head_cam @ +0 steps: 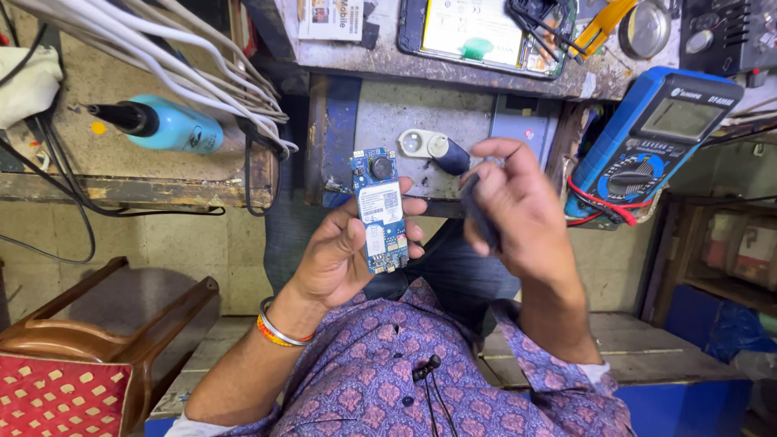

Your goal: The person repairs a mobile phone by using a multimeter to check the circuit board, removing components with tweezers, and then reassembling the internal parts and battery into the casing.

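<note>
Blue fibreglass, bare and thin: the board (379,212) lies lengthwise across the left hand (344,251), fingers curled under it and the thumb pressed on one long edge. It is a narrow rectangle carrying a round black part near the top, a white label in the middle and small metal parts at the bottom end. It is held in the air over the person's lap, in front of the counter (421,61), with nothing beneath it.

The right hand (518,210) is closed round a slim dark tool (477,212), blurred, so its tip cannot be made out. The tool sits just beside the board, not touching.

With only a thumb and fingertips steadying it, the board could probably slip or tilt if the tool pushes hard, and a hard tip might scratch the surface or knock a small part. Bare fingers on the parts could also leave grease.

Nearby, a blue meter (655,142) with red leads leans at the counter's right, and a smooth turquoise bottle (162,123) lies on a worn shelf.
</note>
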